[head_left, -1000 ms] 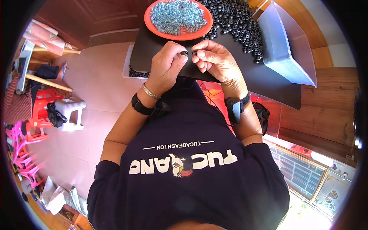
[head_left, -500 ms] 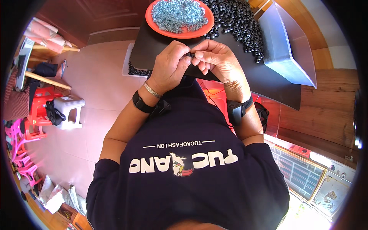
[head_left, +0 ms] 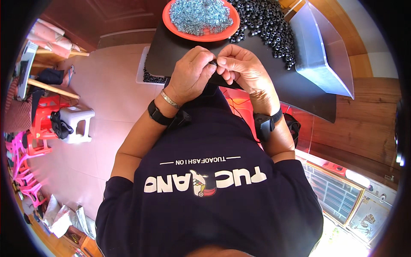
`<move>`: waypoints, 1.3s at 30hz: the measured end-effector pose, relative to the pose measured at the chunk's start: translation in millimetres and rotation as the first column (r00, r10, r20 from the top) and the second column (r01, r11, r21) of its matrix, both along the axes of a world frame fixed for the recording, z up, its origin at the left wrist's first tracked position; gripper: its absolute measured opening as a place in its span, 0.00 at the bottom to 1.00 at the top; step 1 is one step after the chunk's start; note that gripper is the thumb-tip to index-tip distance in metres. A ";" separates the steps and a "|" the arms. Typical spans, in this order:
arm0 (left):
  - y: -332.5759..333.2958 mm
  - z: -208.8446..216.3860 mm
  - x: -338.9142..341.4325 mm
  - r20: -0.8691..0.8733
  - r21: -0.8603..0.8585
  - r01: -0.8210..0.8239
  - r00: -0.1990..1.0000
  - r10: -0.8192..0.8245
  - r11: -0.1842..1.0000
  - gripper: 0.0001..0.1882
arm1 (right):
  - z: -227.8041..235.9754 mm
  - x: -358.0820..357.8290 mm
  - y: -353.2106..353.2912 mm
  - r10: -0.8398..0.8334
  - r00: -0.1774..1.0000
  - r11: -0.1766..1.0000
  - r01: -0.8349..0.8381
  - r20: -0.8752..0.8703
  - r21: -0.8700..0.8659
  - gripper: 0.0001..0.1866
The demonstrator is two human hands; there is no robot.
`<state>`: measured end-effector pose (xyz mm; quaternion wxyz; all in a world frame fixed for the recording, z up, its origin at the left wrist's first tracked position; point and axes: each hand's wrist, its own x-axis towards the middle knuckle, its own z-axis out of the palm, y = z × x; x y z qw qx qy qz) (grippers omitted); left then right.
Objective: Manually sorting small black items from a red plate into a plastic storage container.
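Observation:
My left hand [head_left: 192,70] and my right hand [head_left: 244,68] meet over the near edge of the black table [head_left: 308,100]. Between their fingertips is a small black plastic piece [head_left: 213,63], pinched from the left by thumb and forefinger. The right thumb and forefinger close on its other side; the fingers cover most of it. Just beyond my hands stands an orange-red plate [head_left: 171,32] heaped with small silvery metal springs [head_left: 199,17]. To its right spreads a pile of small black hollow plastic pieces [head_left: 272,32].
A translucent plastic bin [head_left: 317,55] lies tipped on its side at the table's right. Below the table's left edge sits a white tub [head_left: 140,73] with more black pieces. A grey-white stool [head_left: 77,118] and red stools [head_left: 43,115] stand at the left.
My fingertips have shifted slightly around the small black piece, the right ones moving a little to the right. Both arms stay nearly in place.

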<state>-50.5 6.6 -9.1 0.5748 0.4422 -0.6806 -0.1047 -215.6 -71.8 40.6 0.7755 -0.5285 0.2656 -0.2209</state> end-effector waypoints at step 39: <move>1.0 2.3 0.5 0.024 -0.039 -0.015 1.000 0.016 0.999 0.06 | -14.0 4.5 10.7 -0.049 0.983 0.971 0.005 0.175 0.241 0.16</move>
